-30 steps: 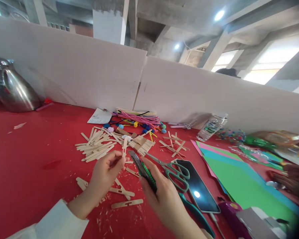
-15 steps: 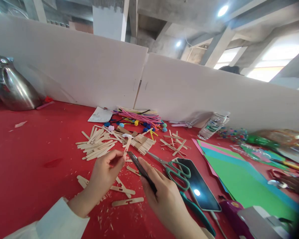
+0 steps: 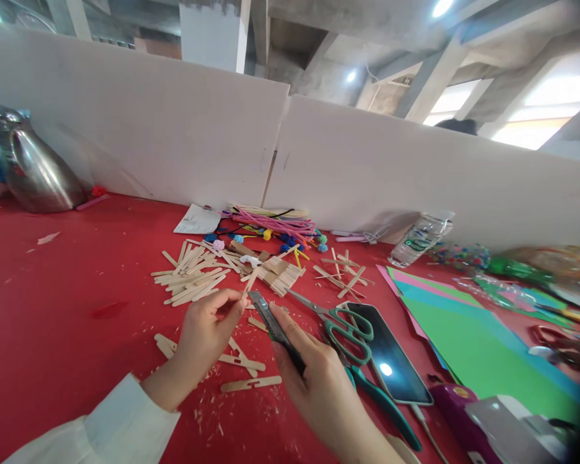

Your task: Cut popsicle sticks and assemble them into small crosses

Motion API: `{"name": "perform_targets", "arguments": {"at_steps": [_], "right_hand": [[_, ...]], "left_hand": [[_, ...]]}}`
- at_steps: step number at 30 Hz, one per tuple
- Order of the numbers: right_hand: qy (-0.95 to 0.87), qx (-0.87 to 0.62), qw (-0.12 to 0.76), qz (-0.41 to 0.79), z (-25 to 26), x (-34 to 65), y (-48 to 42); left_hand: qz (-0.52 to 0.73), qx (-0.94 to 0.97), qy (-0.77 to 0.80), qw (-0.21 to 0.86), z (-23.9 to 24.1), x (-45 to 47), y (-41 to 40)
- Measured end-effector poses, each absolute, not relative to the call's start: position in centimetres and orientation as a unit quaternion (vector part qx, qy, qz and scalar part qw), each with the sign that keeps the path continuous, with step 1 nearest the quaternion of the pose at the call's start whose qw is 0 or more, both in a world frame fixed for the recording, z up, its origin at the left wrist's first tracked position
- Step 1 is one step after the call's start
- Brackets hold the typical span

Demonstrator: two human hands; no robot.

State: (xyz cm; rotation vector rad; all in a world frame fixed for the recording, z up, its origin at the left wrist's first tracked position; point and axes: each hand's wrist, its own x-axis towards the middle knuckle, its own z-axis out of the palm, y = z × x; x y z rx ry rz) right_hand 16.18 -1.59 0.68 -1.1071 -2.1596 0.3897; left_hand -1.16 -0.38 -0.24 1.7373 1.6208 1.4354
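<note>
My left hand (image 3: pixel 205 332) pinches a thin wooden craft stick (image 3: pixel 250 281) that points up and to the right. My right hand (image 3: pixel 319 383) is closed around a dark utility knife (image 3: pixel 273 325), whose blade tip sits right beside the stick near my left fingertips. Below my hands, several notched sticks (image 3: pixel 250 384) and wood shavings lie on the red table (image 3: pixel 67 309). A loose pile of plain craft sticks (image 3: pixel 191 277) lies just beyond my left hand.
Green-handled scissors (image 3: pixel 345 328) and a phone (image 3: pixel 389 354) lie right of the knife. Coloured paper sheets (image 3: pixel 468 335), a plastic bottle (image 3: pixel 418 240), pipe cleaners (image 3: pixel 275 225), a steel jug (image 3: pixel 29 164) and a white partition (image 3: pixel 174 142) surround the work area. Another person's hand (image 3: pixel 568 348) shows at far right.
Both hands have stayed together with stick and knife; the stick has tilted a little more to the right. The view has shifted slightly.
</note>
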Motion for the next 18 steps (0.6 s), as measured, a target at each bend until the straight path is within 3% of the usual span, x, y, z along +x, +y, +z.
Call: {"name": "perform_targets", "arguments": {"at_steps": [6, 11, 18], "right_hand": [[-0.854, -0.411, 0.318, 0.008, 0.1, 16.3, -1.7], [-0.865, -0.410, 0.264, -0.113, 0.7, 16.6, -1.7], [-0.861, -0.407, 0.290, -0.096, 1.1, 16.4, -1.6]], "left_hand": [[0.478, 0.633, 0.589, 0.151, 0.0, -1.2, -0.3], [0.460, 0.638, 0.584, 0.202, -0.4, -1.5, 0.0], [0.476, 0.612, 0.584, 0.239, -0.3, -1.6, 0.2]]}}
